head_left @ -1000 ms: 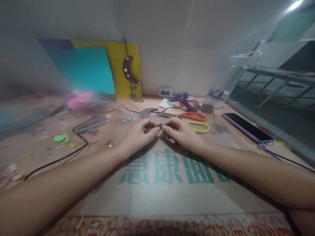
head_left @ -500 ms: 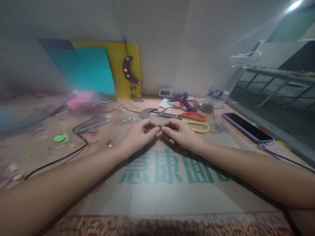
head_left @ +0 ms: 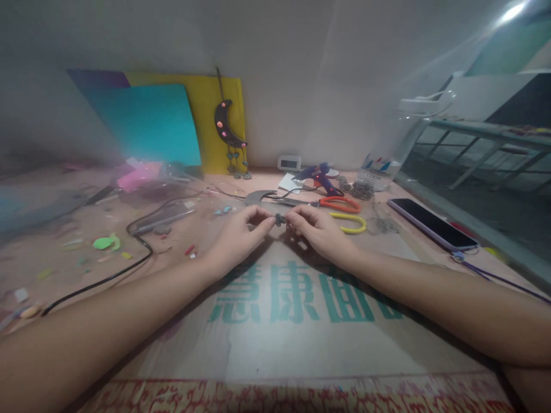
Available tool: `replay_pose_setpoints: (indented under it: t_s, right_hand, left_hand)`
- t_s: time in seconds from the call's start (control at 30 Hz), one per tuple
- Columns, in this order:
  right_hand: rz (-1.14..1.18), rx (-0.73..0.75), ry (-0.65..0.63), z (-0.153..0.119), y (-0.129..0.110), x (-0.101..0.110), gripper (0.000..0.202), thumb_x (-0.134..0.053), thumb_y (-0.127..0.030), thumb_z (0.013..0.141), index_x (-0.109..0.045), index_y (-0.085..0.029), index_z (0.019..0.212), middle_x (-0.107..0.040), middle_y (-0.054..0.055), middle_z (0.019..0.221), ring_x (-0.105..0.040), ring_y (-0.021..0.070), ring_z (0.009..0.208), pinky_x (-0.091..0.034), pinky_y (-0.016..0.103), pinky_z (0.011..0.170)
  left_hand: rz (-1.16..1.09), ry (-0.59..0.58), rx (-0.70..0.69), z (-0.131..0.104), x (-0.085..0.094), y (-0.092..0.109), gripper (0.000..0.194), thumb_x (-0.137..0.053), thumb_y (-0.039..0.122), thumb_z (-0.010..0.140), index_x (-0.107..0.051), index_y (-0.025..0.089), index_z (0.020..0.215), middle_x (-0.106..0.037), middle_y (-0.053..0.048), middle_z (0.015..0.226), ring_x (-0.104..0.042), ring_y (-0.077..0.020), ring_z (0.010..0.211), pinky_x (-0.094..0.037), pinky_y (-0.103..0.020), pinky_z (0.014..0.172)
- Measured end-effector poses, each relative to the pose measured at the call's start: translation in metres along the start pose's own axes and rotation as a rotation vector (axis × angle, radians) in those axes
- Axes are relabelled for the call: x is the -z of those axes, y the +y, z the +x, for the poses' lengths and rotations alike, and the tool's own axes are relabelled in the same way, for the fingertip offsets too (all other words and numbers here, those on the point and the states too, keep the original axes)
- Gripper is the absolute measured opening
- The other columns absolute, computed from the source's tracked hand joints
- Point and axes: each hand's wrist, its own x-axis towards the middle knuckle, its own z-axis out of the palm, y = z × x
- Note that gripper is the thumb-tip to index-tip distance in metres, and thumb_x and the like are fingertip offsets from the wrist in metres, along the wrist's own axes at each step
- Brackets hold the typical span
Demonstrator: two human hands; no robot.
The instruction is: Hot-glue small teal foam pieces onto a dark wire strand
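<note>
Between my two hands is a small dark grey-green piece [head_left: 279,219], too small to name surely; it looks like a little knot or bow. My left hand [head_left: 249,226] pinches its left side between thumb and forefinger. My right hand [head_left: 312,226] has its thumb and fingers pinched together at the piece's right side. Just behind the hands lie scissors with one orange handle [head_left: 340,203] and one yellow handle [head_left: 353,223], their blades partly hidden by my fingers.
A glue gun [head_left: 321,178] with a red light lies behind the scissors. At right are a phone [head_left: 433,222] and a clear plastic jug [head_left: 383,155]. A crescent-moon ornament [head_left: 226,123] leans on yellow card. A black cord [head_left: 101,281] and colourful scraps lie at left.
The fingertips have drawn slightly apart, and more of the small dark piece shows between them. My right fingers have shifted a little to the right.
</note>
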Motion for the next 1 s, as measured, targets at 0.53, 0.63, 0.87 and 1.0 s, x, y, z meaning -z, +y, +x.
replay_pose_setpoints:
  t_s: [0.53,0.63,0.87,1.0]
  right_hand:
    - [-0.2,-0.026,-0.075,-0.0042,-0.0065,0.0,0.026,-0.054,-0.038,0.088,-0.066,-0.015,0.082,-0.067,0.0,0.067,-0.058,0.0104,0.058,-0.043,0.021,0.054]
    - [-0.172,-0.055,-0.105,-0.004,-0.0054,-0.0001,0.029,-0.05,-0.039,0.09,-0.066,-0.015,0.085,-0.067,0.0,0.067,-0.058,0.0099,0.056,-0.043,0.02,0.052]
    - [-0.106,-0.069,-0.114,-0.002,-0.0038,0.0007,0.036,-0.047,-0.046,0.091,-0.064,-0.016,0.088,-0.065,0.001,0.068,-0.056,0.0101,0.056,-0.043,0.02,0.051]
    - [-0.086,-0.079,-0.042,-0.0013,-0.0044,-0.0009,0.023,-0.063,-0.04,0.081,-0.059,-0.017,0.083,-0.065,-0.001,0.065,-0.058,0.0111,0.056,-0.043,0.02,0.05]
  left_hand:
    - [-0.044,0.026,0.006,-0.0006,-0.0003,-0.0042,0.019,-0.058,0.036,0.085,-0.063,0.017,0.084,-0.067,-0.001,0.085,-0.06,-0.0153,0.081,-0.044,-0.027,0.073]
    - [-0.032,0.025,-0.004,-0.0011,-0.0003,-0.004,0.019,-0.058,0.036,0.085,-0.063,0.018,0.083,-0.066,-0.001,0.083,-0.06,-0.0153,0.08,-0.044,-0.027,0.074]
    - [-0.033,0.05,0.017,-0.0005,0.0,-0.0028,0.019,-0.058,0.036,0.085,-0.062,0.017,0.086,-0.066,-0.002,0.086,-0.06,-0.0158,0.081,-0.045,-0.027,0.073]
    - [-0.012,0.077,0.021,-0.0003,0.0,-0.0043,0.019,-0.058,0.036,0.085,-0.062,0.018,0.087,-0.066,-0.002,0.087,-0.06,-0.0162,0.082,-0.045,-0.027,0.074]
